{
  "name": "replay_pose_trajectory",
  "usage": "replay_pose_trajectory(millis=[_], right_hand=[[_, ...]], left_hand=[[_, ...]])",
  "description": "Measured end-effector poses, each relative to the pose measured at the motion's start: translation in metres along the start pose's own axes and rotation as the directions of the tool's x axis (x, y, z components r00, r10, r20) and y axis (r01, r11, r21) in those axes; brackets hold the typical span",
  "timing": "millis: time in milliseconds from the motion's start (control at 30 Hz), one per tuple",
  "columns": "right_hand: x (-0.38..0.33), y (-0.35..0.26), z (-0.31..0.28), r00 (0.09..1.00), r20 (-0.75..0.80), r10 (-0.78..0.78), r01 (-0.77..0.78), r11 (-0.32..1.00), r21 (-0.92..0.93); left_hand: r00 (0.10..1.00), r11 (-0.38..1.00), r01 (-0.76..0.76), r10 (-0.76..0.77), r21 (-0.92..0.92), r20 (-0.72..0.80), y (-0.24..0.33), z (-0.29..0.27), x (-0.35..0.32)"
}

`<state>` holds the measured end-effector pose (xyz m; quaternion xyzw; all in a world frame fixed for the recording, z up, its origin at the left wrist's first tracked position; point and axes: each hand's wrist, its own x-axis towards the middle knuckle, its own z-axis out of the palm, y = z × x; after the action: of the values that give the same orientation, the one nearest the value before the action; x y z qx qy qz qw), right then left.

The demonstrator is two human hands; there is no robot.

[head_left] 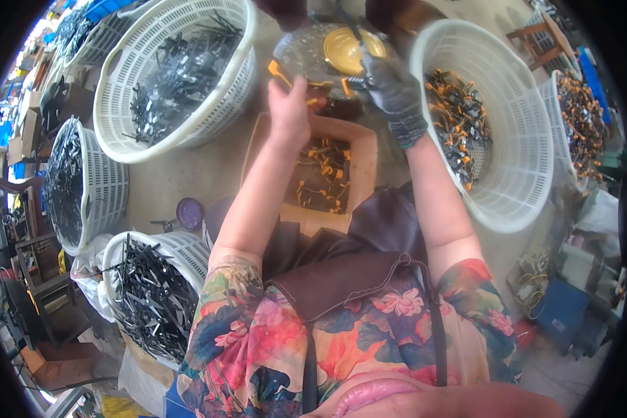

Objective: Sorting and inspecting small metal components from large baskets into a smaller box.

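The bare left hand [289,111] reaches far over the cardboard box [320,174] of orange pieces, its grip closed on a small orange piece [277,71]. The gloved right hand [396,94] grips a dark metal part [355,82] beside the yellow dish [345,50]. White baskets [498,174] stand around.

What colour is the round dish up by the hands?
The round dish is yellow, seen best in the head view, just beside the gloved right hand.
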<state>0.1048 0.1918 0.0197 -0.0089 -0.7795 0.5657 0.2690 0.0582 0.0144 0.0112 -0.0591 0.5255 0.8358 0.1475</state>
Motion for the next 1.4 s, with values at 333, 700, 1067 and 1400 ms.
replay_pose_trajectory(millis=[333, 700, 1067, 1400], right_hand=[[0.005, -0.042, -0.040, 0.892, 0.077, 0.446, -0.452, 0.888, 0.091], [0.001, -0.057, -0.049, 0.816, 0.549, 0.183, -0.536, 0.595, 0.599], [-0.009, -0.018, -0.014, 0.917, 0.268, 0.294, -0.213, 0.933, -0.291], [0.031, -0.005, -0.036, 0.973, -0.027, 0.229, -0.222, 0.897, -0.382]], left_hand=[[0.975, 0.982, -0.188, 0.190, -0.020, 0.117, 0.025, 0.004, -0.006], [0.917, 0.918, -0.326, 0.365, -0.228, 0.159, 0.062, -0.006, -0.005], [0.967, 0.956, -0.174, 0.211, -0.236, 0.141, 0.063, 0.015, -0.018], [0.987, 0.980, 0.108, -0.086, -0.170, 0.134, 0.016, -0.006, 0.020]])
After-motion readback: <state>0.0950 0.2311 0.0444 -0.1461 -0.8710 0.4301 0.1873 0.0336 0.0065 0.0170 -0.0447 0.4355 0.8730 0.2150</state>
